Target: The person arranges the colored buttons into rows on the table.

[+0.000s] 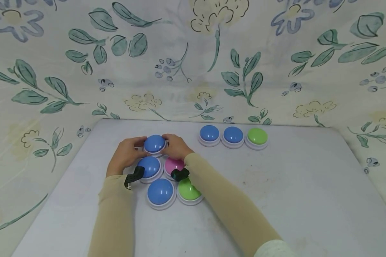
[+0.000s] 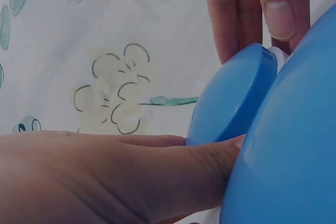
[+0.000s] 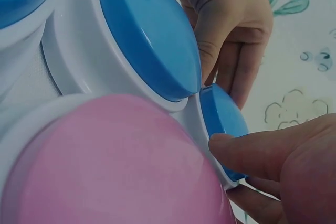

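Observation:
Both hands are at a blue dome push button with a white base, the farthest of a cluster on the left of the table. My left hand grips its left side. From the right, my right hand holds it with thumb and fingers, as the right wrist view also shows. Just nearer sits another blue button, beside a pink button partly covered by the right wrist. In front of these are a third blue button and a green button, partly behind the right sleeve.
At the back of the white table, a row holds two blue buttons, the left one and the middle one, then a green button. Behind the table's far edge hangs a flower-patterned cloth.

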Tool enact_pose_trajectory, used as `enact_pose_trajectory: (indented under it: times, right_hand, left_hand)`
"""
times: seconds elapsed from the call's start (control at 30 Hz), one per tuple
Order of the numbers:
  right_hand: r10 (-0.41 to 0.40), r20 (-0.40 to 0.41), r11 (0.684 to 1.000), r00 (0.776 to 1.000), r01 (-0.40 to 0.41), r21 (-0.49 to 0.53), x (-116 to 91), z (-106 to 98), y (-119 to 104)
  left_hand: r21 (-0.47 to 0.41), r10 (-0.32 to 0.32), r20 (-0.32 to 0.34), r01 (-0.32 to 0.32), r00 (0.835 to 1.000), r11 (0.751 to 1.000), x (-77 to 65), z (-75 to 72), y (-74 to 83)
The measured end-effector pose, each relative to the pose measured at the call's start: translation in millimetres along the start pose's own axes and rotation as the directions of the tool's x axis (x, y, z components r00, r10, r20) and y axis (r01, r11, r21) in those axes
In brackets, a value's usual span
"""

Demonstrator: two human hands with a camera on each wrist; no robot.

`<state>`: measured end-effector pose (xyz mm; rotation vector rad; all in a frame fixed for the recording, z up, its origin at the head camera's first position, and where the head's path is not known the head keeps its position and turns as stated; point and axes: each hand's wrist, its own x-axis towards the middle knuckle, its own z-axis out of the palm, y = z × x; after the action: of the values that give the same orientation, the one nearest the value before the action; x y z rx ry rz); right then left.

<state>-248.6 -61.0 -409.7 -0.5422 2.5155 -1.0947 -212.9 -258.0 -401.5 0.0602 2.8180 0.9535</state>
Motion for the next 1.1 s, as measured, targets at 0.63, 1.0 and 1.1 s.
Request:
enact_pose_trajectory:
  times: [0.63,1.0,1.1]
  right_hand:
    - [0.006,-0.039,0.999,0.999,-0.007,-0.038,-10.1,-3.6,-9.3]
    - [-0.027,-0.059,0.998,0.998,0.030,0.060,-14.6,-12.1,-3.2]
    - [-0.038,-0.058,0.997,0.998,0.042,0.070,-16.8,-15.4,-2.0]
  left_hand:
    - [-0.020,0.013,-0.025,-0.014,1.000,1.000,-2.4,-3.9,3.6]
    - [-0.021,0.033,-0.044,-0.034,0.999,0.999,-1.5,-2.5,6.9]
    - [-0.021,0.035,-0.044,-0.036,0.998,0.999,-0.8,-2.3,9.2]
